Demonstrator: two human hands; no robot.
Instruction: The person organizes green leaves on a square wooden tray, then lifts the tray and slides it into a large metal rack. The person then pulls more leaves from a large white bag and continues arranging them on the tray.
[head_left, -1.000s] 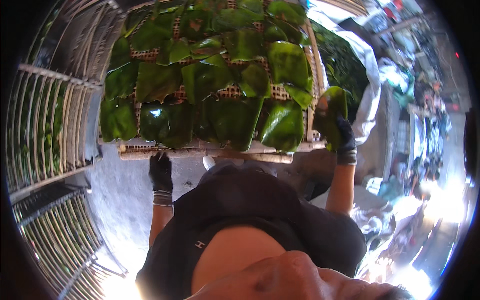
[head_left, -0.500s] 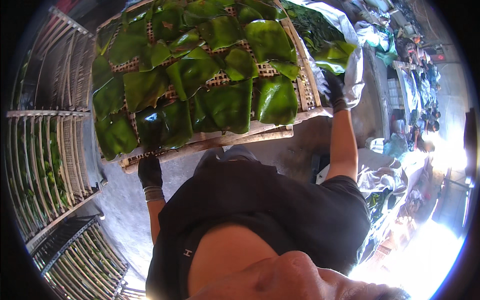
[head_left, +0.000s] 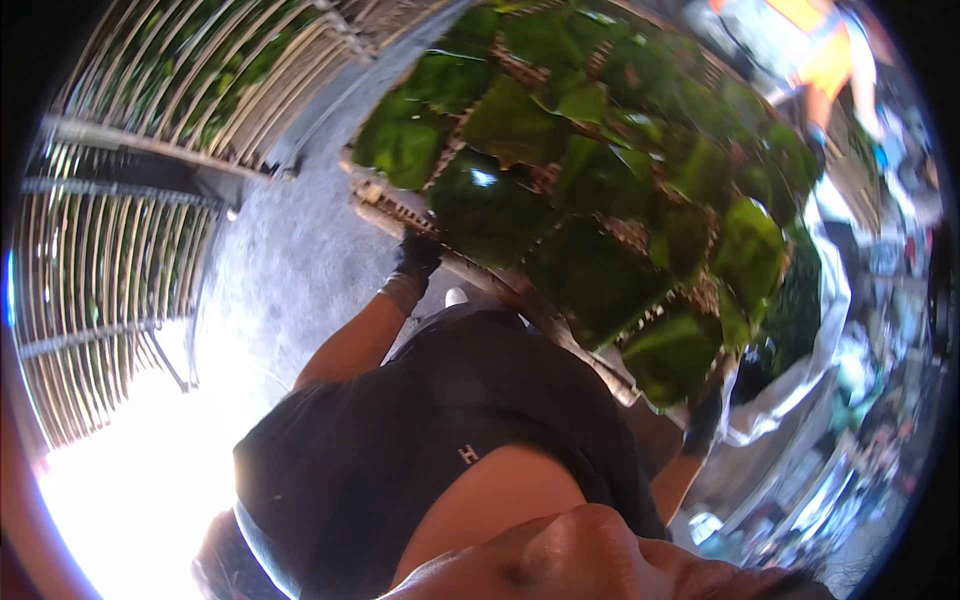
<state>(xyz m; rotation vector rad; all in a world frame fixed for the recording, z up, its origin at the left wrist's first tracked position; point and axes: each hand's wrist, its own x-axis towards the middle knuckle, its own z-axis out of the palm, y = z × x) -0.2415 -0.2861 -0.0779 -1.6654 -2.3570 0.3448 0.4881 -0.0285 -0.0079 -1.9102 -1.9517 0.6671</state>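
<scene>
Round tray rim (head_left: 386,208), angled left hand (head_left: 416,258), fingers closed; right hand (head_left: 706,416) blurred, fingers unclear.

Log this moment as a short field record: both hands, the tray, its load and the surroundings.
Left hand: left hand, dark-gloved, at the tray's near edge; finger closure unclear
Right hand: right hand, dark-gloved, by the tray's near right corner; fingers unclear
Tray: woven tray
Load: broad glossy green pieces
Left side: slatted racks
Right side: white sheeting
Upper right: another person in orange
</scene>
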